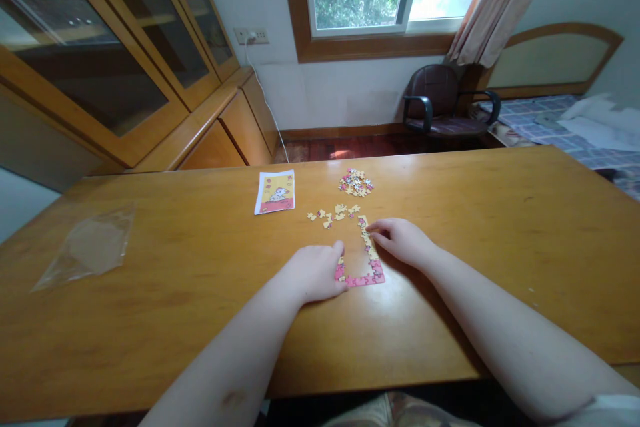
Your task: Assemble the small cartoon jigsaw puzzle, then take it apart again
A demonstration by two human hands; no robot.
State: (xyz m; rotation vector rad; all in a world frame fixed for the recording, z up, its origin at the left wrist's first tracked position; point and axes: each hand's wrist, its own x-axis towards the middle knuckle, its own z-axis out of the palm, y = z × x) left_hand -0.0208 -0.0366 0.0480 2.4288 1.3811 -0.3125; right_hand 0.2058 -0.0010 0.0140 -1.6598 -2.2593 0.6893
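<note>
On the table, joined jigsaw pieces form a partial border (366,279), pink along the bottom and yellow up the right side. My left hand (317,272) rests against the border's left side, thumb and fingers apart and partly covering it. At the upper right side, my right hand (403,240) has its thumb and forefinger drawn together on a puzzle piece (365,232). Several loose yellow pieces (340,211) lie just beyond the border. Farther back sits a pile of mixed puzzle pieces (356,183).
A picture card (276,192) with a white figure lies at the back left of the wooden table (200,320). A clear plastic bag (93,243) is flat on the far left. Beyond stand a glass-door cabinet (175,90), an armchair (440,103) and a bed (535,113).
</note>
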